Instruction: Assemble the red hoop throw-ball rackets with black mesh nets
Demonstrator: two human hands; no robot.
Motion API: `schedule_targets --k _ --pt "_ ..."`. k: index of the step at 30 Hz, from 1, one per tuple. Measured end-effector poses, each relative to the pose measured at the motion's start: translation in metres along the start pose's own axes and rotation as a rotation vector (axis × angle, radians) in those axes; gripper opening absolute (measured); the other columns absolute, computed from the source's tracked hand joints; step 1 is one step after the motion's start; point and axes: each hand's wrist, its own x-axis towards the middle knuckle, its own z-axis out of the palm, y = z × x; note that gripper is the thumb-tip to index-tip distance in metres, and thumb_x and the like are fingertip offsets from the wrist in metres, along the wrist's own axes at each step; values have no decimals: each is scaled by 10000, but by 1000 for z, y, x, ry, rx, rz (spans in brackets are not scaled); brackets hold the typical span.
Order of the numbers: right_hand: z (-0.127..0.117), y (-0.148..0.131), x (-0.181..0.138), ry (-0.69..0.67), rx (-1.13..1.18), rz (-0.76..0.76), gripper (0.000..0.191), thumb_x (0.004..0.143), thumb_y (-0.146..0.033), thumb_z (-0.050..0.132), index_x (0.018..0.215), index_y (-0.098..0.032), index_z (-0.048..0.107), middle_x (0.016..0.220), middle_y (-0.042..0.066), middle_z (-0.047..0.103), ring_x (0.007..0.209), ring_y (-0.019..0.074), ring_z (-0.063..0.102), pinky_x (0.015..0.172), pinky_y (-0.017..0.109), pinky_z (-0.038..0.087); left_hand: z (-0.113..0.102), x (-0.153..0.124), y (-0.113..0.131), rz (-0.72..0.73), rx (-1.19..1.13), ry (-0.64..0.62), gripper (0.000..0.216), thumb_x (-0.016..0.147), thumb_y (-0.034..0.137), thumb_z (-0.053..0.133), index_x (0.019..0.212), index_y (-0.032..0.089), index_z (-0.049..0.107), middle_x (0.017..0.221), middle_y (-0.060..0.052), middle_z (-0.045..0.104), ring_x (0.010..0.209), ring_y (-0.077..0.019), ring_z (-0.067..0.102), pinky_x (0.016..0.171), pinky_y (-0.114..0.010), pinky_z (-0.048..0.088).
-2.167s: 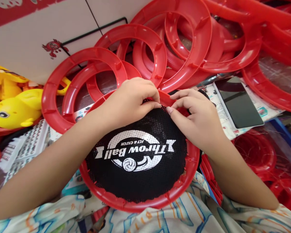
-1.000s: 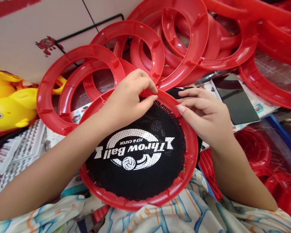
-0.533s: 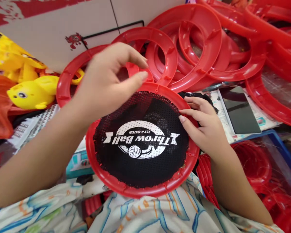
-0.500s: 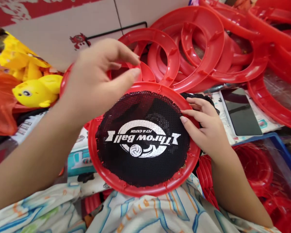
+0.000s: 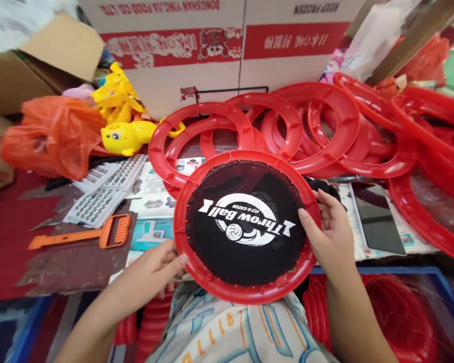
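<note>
A red plastic ring (image 5: 196,267) with a black mesh net (image 5: 249,252) stretched across it sits in front of me, above my lap. White print on the net reads "Throw Ball", upside down to me. My left hand (image 5: 151,275) grips the ring's lower left rim, thumb on top. My right hand (image 5: 331,232) holds the right rim, fingers curled round the edge and thumb on the net.
Several empty red rings (image 5: 212,121) lie piled behind and to the right. A phone (image 5: 376,217) lies on printed sheets at right. Left: a yellow toy (image 5: 126,136), an orange bag (image 5: 53,133), an orange tool (image 5: 83,236). Cardboard boxes (image 5: 219,55) stand behind. A blue crate (image 5: 442,292) holds more red parts.
My left hand left the ring's top edge, rose, then dropped to the lower left rim. The view tilted up and back, and the ring is now lifted and held at both sides.
</note>
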Motion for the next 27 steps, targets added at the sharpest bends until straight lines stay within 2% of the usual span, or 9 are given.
schedule_targets --k 3,8,9,11,13,16,19,23,27 --pt "2 -3 -2 103 80 6 605 732 -380 828 1255 -209 575 1266 106 641 1152 215 641 1076 472 503 20 7 -6 58 -203 82 495 942 613 454 1162 173 507 678 24 587 562 -170 624 537 -280 528" --pt "-26 5 7 347 237 46 733 573 -278 934 1200 -206 562 1155 48 681 1064 187 674 1035 431 531 35 14 19 309 -393 65 586 970 464 522 1473 209 362 897 -16 660 749 -147 654 672 -262 570" --pt "-35 8 11 397 255 67 696 593 -243 926 1188 -189 568 1116 42 685 1047 184 674 1000 413 548 38 15 25 362 -431 78 627 972 453 527 1512 213 316 924 -19 666 777 -144 662 704 -264 576" --pt "-53 14 18 480 269 118 444 785 -254 811 1160 -149 599 1085 51 675 1012 182 665 911 388 577 43 19 34 462 -428 118 644 994 450 484 1550 207 268 992 -42 686 837 -149 690 752 -281 592" --pt "-68 19 24 555 267 153 293 927 -316 665 1157 -140 617 1115 64 653 1001 181 652 863 377 581 41 26 38 560 -234 194 567 1024 435 400 1528 185 333 1057 -75 714 869 -158 712 756 -292 602" --pt "-77 19 28 647 256 140 328 951 -373 627 1192 -150 610 1168 75 636 1038 193 639 886 395 570 18 49 41 610 88 408 449 1010 392 411 1364 152 548 1107 -114 731 983 -213 701 901 -388 574" --pt "-71 16 29 701 250 92 342 952 -380 624 1206 -151 606 1193 81 631 1069 202 632 916 415 560 -19 82 46 625 290 532 473 956 390 496 1307 89 595 1302 -196 645 1285 -343 537 1144 -584 348" --pt "-55 15 34 736 265 74 359 956 -386 616 1229 -153 597 1219 87 623 1082 207 628 927 428 558 -52 116 55 708 575 393 639 813 488 720 1364 193 588 1456 -153 560 1437 -423 363 1182 -671 192" --pt "-47 20 40 748 298 94 372 957 -386 614 1248 -156 588 1238 91 614 1091 211 624 929 432 558 -56 117 47 806 747 327 718 696 577 816 1305 236 645 1523 -134 495 1440 -433 344 1181 -646 216"
